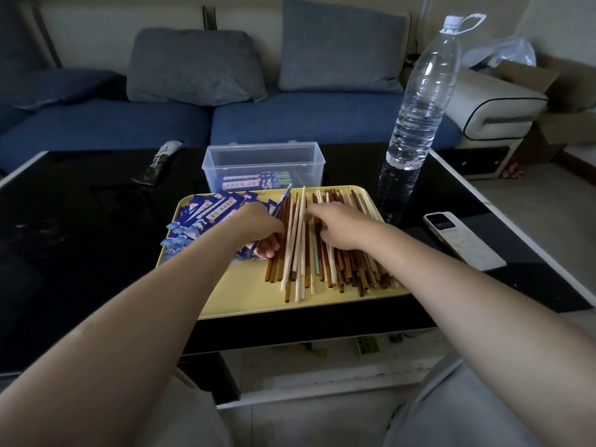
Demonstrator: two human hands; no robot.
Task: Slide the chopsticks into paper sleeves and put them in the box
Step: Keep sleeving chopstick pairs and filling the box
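Head view: yellow tray (245, 301) on black counter (80, 221). Chopsticks (338, 269) piled at tray's 3 o'clock, paper sleeves (206, 209) at 9. Left hand (258, 229) pinches one blue sleeve; right hand (338, 225), fingers curled, picks among chopsticks. Clear box (263, 166) at 12, sleeved pairs inside.

Open-topped box (263, 162) just behind tray (245, 301)

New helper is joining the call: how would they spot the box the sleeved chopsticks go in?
Find the yellow tray on the black table. Just behind its far edge stands the clear plastic box, open-topped, with a few blue sleeved chopsticks inside.
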